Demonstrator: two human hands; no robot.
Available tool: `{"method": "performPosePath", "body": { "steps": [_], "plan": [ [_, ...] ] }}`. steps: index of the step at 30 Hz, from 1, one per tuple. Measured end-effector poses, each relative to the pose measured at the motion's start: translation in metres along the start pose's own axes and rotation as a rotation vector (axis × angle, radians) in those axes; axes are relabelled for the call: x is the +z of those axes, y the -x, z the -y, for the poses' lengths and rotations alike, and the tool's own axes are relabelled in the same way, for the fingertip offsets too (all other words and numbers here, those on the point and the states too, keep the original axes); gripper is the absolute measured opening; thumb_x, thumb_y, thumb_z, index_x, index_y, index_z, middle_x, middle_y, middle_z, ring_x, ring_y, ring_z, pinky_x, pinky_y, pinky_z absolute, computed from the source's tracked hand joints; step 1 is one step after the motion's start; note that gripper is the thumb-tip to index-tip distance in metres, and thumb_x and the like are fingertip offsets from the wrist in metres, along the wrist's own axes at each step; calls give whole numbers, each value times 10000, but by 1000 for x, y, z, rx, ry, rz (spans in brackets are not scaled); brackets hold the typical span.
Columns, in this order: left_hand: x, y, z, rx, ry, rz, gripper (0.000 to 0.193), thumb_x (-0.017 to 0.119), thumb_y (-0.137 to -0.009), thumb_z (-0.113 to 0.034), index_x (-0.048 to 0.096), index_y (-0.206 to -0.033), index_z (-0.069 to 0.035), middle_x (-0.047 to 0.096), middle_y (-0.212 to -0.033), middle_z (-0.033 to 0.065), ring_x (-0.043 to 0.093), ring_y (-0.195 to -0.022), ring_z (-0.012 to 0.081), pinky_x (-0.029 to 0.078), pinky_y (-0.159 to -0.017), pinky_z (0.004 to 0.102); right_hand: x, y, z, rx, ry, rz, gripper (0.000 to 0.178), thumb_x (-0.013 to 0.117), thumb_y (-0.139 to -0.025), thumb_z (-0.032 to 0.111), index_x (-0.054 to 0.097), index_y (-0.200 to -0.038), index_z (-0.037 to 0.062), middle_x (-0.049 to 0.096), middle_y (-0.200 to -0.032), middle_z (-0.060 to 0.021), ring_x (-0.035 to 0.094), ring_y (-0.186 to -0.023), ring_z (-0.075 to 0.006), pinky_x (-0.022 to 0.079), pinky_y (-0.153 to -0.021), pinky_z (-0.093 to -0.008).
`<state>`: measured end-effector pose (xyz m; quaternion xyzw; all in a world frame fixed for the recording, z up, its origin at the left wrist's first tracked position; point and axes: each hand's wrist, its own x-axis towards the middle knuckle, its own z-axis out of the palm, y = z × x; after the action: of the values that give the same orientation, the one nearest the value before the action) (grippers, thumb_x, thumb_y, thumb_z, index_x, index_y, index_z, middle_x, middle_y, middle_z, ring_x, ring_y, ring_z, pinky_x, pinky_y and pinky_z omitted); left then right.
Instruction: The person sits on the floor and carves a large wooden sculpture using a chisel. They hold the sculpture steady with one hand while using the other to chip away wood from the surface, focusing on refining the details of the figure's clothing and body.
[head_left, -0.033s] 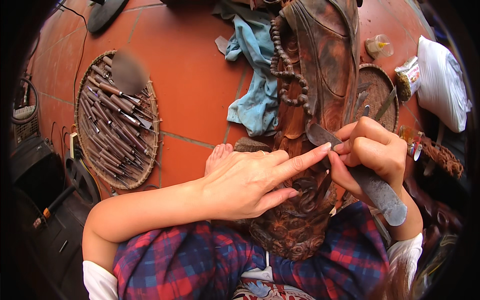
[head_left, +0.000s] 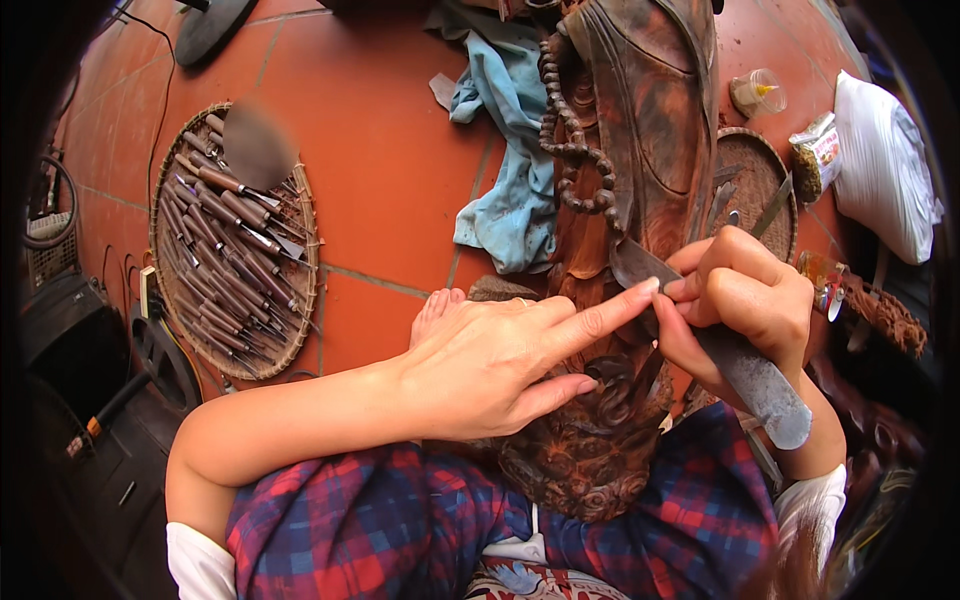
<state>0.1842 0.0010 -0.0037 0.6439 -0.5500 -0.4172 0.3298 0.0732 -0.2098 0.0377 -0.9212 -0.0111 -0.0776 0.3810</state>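
A dark carved wooden statue [head_left: 655, 130] with a carved bead string [head_left: 570, 140] lies lengthwise before me, its ornate near end [head_left: 575, 465] between my knees. My right hand [head_left: 745, 300] is closed around a flat grey metal scraper [head_left: 755, 385] with a rounded near end. The scraper's far end rests against the carving. From the left, my left hand [head_left: 520, 360] reaches over the statue, index finger stretched out with its tip on the blade and thumb apart. Its other fingers are partly hidden. Part of the statue lies beneath my hands.
At left, a round woven tray [head_left: 310, 250] holds several wood-handled carving tools [head_left: 240, 230]. A blue cloth [head_left: 505, 190] lies against the statue. Another tray [head_left: 775, 160] with metal blades sits at right, near a clear jar [head_left: 758, 93] and a white bag [head_left: 885, 165]. My foot [head_left: 430, 315] is on the tiles.
The scraper has tilted very slightly, its far end shifting a little on the carving. Both hands keep nearly the same place.
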Motion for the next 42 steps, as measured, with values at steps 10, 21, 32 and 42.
{"method": "performPosePath", "body": {
  "steps": [10, 21, 32, 42],
  "plan": [
    [-3, 0, 3, 21, 19, -22, 821, 697, -888, -244, 279, -1592, -185, 558, -830, 90, 580, -717, 289, 468, -625, 421, 10, 0, 0, -37, 10, -84, 244, 734, -676, -29, 502, -647, 41, 492, -676, -83, 545, -559, -250, 429, -494, -344],
    [-3, 4, 2, 29, 19, -24, 799, 672, -906, -226, 264, -1592, -254, 558, -859, 104, 623, -710, 313, 494, -607, 430, 2, -4, 7, -47, 68, 16, 244, 738, -659, -43, 507, -640, 33, 516, -686, -100, 578, -589, -263, 460, -516, -344],
    [-6, 2, 6, 43, 1, -43, 792, 667, -915, -244, 258, -1592, -250, 550, -872, 105, 616, -707, 322, 490, -609, 438, 6, -2, 4, 0, 21, -14, 307, 760, -676, -99, 480, -630, 19, 552, -678, -89, 685, -700, -232, 558, -612, -311],
    [-6, 3, 0, 10, -5, -34, 805, 686, -891, -228, 287, -1590, -210, 528, -814, 85, 568, -678, 274, 492, -589, 403, -1, -2, 11, 70, -1, 69, 324, 757, -681, -99, 464, -621, 27, 553, -680, -84, 663, -670, -223, 565, -653, -340]
  ]
}}
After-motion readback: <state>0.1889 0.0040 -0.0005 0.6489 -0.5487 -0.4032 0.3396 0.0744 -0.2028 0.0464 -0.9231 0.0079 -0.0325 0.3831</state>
